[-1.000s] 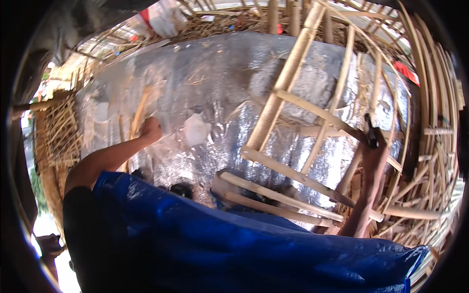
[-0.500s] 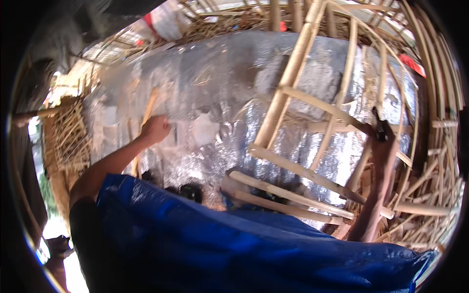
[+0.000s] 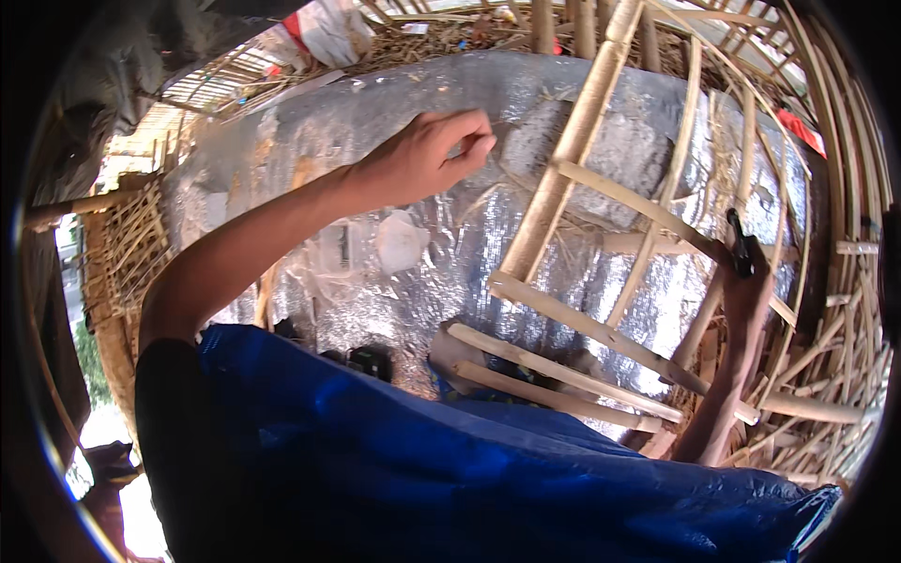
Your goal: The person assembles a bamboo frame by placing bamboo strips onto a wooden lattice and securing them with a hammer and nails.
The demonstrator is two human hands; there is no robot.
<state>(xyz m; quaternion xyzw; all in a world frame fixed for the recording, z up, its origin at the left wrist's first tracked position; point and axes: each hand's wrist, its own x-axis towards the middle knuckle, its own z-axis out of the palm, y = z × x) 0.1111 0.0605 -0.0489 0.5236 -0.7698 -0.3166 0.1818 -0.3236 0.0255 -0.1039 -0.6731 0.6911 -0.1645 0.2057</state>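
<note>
My left hand is raised over the silver sheet, left of the bamboo frame. Its fingers are curled and the thumb bends toward them; whether something small lies inside is hidden. At the right, my right hand is closed around a small black tool whose exact kind I cannot make out. That hand is at the right end of a bamboo crosspiece. The bamboo frame has a thick split pole on its left and thinner strips across and beside it.
Beneath everything spreads a wrinkled silver sheet, with a pale flat piece on it. Blue plastic covers my lap. Loose bamboo sticks pile up at the right. A woven bamboo panel stands at the left.
My left hand has moved right and up, from the left part of the silver sheet toward the bamboo frame. My right hand keeps its hold on the black tool, almost in place.
</note>
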